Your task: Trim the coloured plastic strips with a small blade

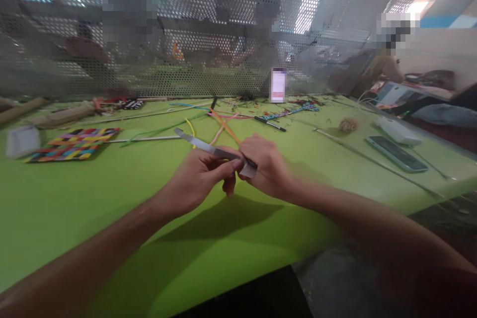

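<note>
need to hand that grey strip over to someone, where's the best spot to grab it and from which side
Probably the free far end of the grey strip, coming from the left. The left hand and right hand pinch its near end, while the flat, narrow far end juts up-left above the green table, so a pinch across its faces should fit.

Bright overhead light, soft shadows, motion blur, edges stretched by the lens.

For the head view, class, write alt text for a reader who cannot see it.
Two bare hands, left hand and right hand, hold a grey strip above a green table. Behind lie coloured strips, a woven mat and a pen.
</note>
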Demonstrator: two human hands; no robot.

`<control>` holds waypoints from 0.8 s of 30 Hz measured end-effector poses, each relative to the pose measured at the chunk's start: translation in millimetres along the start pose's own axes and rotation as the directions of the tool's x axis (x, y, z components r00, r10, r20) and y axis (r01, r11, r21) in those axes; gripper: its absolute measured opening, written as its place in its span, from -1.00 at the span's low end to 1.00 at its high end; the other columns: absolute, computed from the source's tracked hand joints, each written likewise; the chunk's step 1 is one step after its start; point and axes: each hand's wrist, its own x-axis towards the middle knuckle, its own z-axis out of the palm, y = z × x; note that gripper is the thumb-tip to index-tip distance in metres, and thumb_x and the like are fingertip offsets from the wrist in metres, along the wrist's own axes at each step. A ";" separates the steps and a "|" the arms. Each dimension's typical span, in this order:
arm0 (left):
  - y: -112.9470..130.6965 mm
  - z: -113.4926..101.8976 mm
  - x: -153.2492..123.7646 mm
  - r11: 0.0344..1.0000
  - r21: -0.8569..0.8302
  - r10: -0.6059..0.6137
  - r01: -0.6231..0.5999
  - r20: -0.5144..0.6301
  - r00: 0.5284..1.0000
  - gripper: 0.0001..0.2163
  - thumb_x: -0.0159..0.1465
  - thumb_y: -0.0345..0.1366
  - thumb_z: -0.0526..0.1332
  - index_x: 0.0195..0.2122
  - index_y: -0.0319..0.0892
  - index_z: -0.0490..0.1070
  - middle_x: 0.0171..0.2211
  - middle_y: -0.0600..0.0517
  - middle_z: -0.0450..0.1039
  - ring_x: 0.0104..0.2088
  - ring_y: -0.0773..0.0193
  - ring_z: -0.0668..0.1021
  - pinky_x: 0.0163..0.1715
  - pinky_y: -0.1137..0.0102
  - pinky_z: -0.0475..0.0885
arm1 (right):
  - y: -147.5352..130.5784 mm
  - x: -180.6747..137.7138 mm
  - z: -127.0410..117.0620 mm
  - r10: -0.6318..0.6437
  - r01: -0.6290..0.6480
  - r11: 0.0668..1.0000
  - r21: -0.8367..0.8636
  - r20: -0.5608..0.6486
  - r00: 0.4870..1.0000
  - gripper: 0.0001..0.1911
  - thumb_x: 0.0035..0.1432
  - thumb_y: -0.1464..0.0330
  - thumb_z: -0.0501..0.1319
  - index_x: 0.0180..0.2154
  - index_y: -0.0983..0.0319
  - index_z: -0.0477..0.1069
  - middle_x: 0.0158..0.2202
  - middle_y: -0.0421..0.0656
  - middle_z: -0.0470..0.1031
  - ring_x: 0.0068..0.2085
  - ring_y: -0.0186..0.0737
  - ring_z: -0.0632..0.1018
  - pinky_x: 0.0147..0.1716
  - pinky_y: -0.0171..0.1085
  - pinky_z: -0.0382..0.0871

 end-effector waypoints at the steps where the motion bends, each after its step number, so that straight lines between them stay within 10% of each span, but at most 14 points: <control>1: -0.4 0.0 0.0 1.000 0.000 0.001 -0.001 0.000 1.000 -0.82 0.37 -0.35 0.23 -0.38 -0.14 0.57 -0.59 0.14 0.50 -0.58 0.32 0.51 -0.42 0.39 0.49 | -0.1 0.3 0.0 -0.002 0.002 1.000 -0.001 -0.004 1.000 -0.70 0.31 0.49 0.11 -0.46 0.20 0.09 -0.54 -0.27 0.21 -0.47 -0.37 0.15 -0.33 -0.30 0.10; 24: -0.6 -1.1 0.3 0.999 0.036 -0.017 0.017 0.004 1.000 -0.81 0.38 -0.32 0.23 -0.38 -0.15 0.56 -0.60 0.13 0.51 -0.56 0.29 0.53 -0.39 0.37 0.50 | -2.8 1.6 -1.0 0.021 -0.021 0.998 -0.051 0.017 1.000 -0.69 0.35 0.45 0.09 -0.48 0.21 0.12 -0.54 -0.26 0.22 -0.46 -0.37 0.19 -0.34 -0.30 0.10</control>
